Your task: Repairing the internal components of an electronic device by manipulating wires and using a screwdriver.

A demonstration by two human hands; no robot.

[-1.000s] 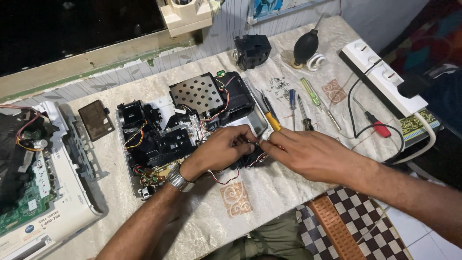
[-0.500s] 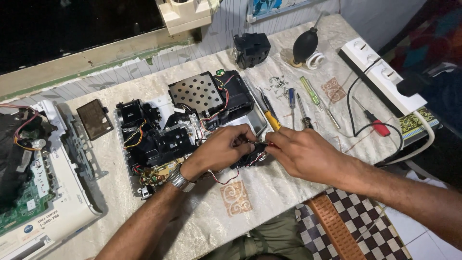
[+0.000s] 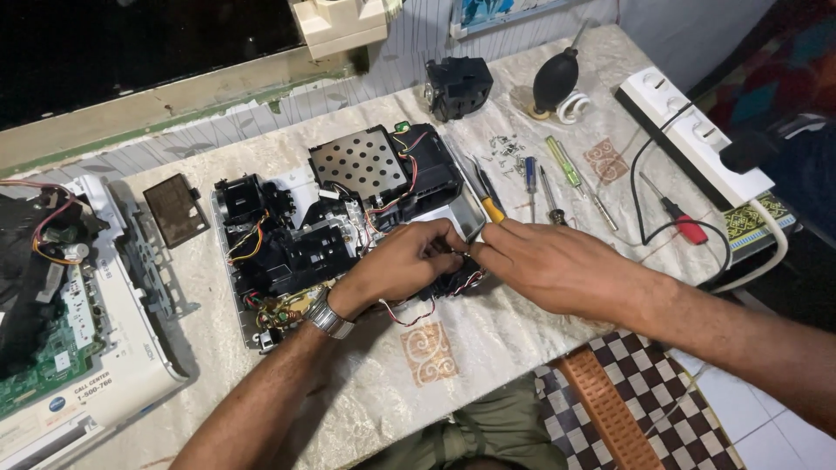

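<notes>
A small black plastic part with thin red-and-white wires (image 3: pixel 453 280) sits at the front edge of the opened black electronic chassis (image 3: pixel 340 218) on the marble-patterned desk (image 3: pixel 488 339). The left hand (image 3: pixel 405 261) and right hand (image 3: pixel 544 261) both pinch it with closed fingertips.

Soft, even light falls from above onto the pale tablecloth (image 3: pixel 488 348), bright enough to show fine wiring, while the window (image 3: pixel 131 43) at top left is black — no daylight there. Shadows are faint and short, pooling just under the left hand (image 3: pixel 405 265) and right hand (image 3: pixel 557 265). Focus is sharp at centre — the corners bend slightly and darken.
</notes>
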